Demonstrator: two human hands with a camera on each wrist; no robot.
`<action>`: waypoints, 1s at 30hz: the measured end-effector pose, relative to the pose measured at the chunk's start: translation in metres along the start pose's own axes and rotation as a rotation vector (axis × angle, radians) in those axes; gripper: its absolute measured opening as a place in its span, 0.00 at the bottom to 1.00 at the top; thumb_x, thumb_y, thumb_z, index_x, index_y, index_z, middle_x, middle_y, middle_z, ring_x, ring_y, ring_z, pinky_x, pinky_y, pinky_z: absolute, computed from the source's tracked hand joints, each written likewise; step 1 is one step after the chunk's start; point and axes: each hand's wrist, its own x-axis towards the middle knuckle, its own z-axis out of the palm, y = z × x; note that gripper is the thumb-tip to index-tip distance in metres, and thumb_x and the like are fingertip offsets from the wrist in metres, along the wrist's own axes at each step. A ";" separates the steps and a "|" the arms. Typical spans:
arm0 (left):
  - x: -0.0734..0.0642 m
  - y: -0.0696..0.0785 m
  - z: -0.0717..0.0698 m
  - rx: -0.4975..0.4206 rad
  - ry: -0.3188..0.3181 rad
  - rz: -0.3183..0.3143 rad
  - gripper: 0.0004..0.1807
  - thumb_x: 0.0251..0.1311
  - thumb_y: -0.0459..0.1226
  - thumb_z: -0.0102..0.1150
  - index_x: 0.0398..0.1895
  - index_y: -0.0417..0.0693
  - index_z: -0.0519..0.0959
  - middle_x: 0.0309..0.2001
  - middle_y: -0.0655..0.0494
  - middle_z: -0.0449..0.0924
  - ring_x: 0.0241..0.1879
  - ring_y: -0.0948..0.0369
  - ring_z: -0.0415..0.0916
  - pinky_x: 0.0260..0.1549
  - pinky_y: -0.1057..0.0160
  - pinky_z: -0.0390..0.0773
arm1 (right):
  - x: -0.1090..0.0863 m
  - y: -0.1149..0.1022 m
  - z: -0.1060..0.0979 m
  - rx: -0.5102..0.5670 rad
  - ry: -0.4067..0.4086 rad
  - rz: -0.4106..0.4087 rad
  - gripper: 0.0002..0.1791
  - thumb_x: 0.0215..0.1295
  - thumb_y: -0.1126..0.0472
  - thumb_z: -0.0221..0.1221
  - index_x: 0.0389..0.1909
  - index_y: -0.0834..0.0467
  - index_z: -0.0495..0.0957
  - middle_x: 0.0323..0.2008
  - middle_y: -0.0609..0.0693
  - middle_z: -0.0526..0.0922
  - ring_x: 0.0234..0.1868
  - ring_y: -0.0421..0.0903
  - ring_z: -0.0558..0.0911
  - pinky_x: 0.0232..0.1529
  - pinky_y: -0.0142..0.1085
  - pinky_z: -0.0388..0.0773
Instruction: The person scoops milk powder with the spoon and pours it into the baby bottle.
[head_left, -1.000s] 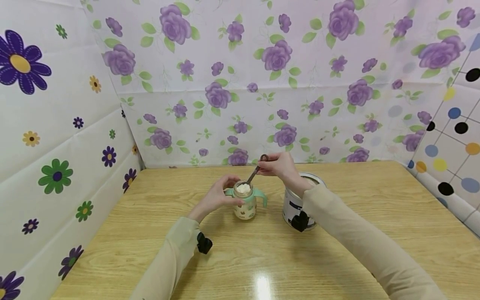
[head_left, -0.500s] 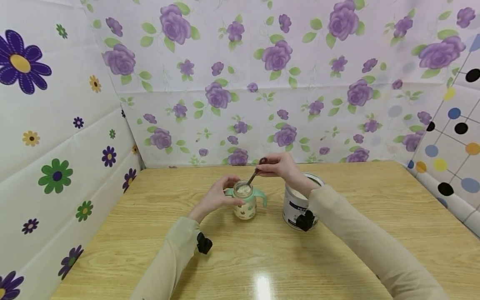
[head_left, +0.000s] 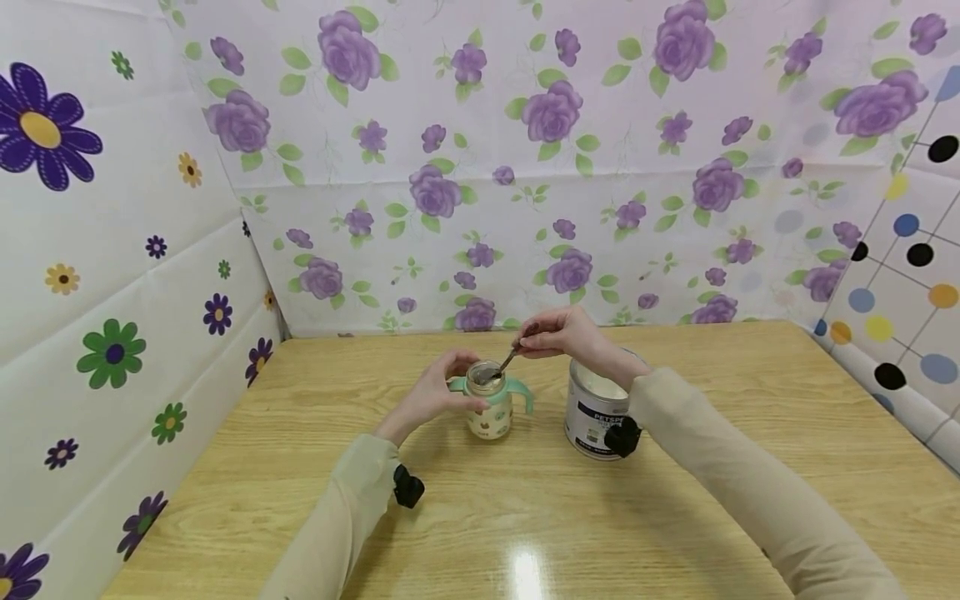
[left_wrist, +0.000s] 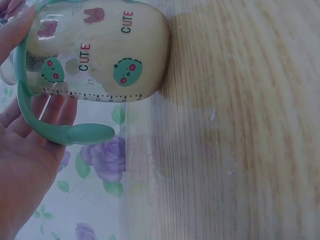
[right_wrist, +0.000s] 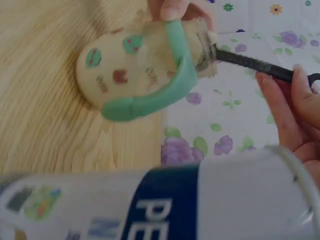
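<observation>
A clear baby bottle (head_left: pixel 491 423) with a mint-green two-handled collar (head_left: pixel 520 390) stands upright on the table, its mouth uncapped. My left hand (head_left: pixel 435 393) grips it around the neck, thumb in front and fingers behind. In the left wrist view, the bottle (left_wrist: pixel 115 60) shows printed green and red faces, the word CUTE and pale contents. My right hand (head_left: pixel 566 335) pinches a dark long-handled spoon (head_left: pixel 509 359) by its end. The spoon's bowl sits in the bottle's mouth; its handle (right_wrist: pixel 255 64) slants up to the right in the head view.
Close to the right of the bottle stands a large, lidless white can (head_left: pixel 595 417) with a dark label band and pale powder inside, partly under my right forearm. The wooden table (head_left: pixel 480 517) meets flowered cloth walls (head_left: pixel 420 275) at the back and sides.
White powder heaped at the bottle's mouth has sunk out of sight, and the spoon has tipped over. My right wrist has shifted slightly right, showing more of the can. The left hand has stayed put.
</observation>
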 end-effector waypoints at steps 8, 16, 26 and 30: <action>0.000 0.000 0.000 0.005 0.000 0.013 0.33 0.44 0.30 0.69 0.55 0.35 0.65 0.49 0.45 0.70 0.50 0.50 0.66 0.47 0.52 0.66 | -0.003 0.000 -0.002 -0.114 -0.053 -0.184 0.09 0.59 0.76 0.54 0.39 0.77 0.75 0.36 0.64 0.80 0.38 0.55 0.80 0.39 0.45 0.75; 0.000 -0.001 0.000 -0.005 0.000 0.001 0.33 0.44 0.29 0.69 0.54 0.35 0.66 0.49 0.45 0.70 0.50 0.50 0.66 0.47 0.54 0.67 | -0.003 0.002 -0.003 -0.090 -0.077 -0.228 0.08 0.58 0.77 0.54 0.38 0.78 0.75 0.36 0.64 0.80 0.37 0.55 0.80 0.39 0.46 0.75; 0.000 -0.001 0.000 0.002 0.008 -0.001 0.33 0.44 0.30 0.70 0.54 0.36 0.66 0.49 0.46 0.70 0.51 0.51 0.66 0.47 0.52 0.66 | -0.004 -0.001 -0.004 -0.096 -0.122 -0.273 0.08 0.59 0.78 0.52 0.37 0.78 0.76 0.35 0.64 0.80 0.37 0.54 0.80 0.39 0.46 0.75; -0.001 -0.001 0.000 0.006 0.006 0.002 0.32 0.45 0.30 0.69 0.54 0.35 0.65 0.49 0.46 0.70 0.50 0.50 0.66 0.47 0.52 0.66 | -0.005 -0.001 -0.003 -0.107 -0.131 -0.280 0.08 0.58 0.78 0.52 0.37 0.78 0.76 0.35 0.63 0.80 0.37 0.54 0.80 0.39 0.46 0.75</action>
